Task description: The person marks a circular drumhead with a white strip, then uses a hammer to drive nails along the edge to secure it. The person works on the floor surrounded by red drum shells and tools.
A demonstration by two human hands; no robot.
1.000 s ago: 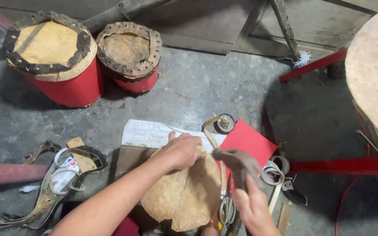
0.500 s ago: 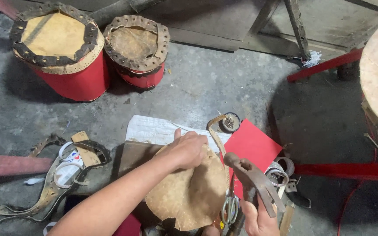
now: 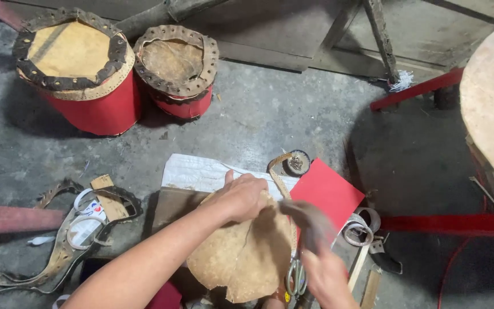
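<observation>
Head view, left hand (image 3: 241,197) pressed on tan ragged hide (image 3: 241,257), right hand (image 3: 324,274) gripping blurred tool (image 3: 310,220)

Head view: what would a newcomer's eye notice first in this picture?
Probably the two red drums at the upper left on the concrete floor, each topped with tan hide and a dark punched rim. Next, low in the middle, the left hand presses on a round piece of tan hide, while the right hand grips a blurred tool beside a red sheet.
</observation>
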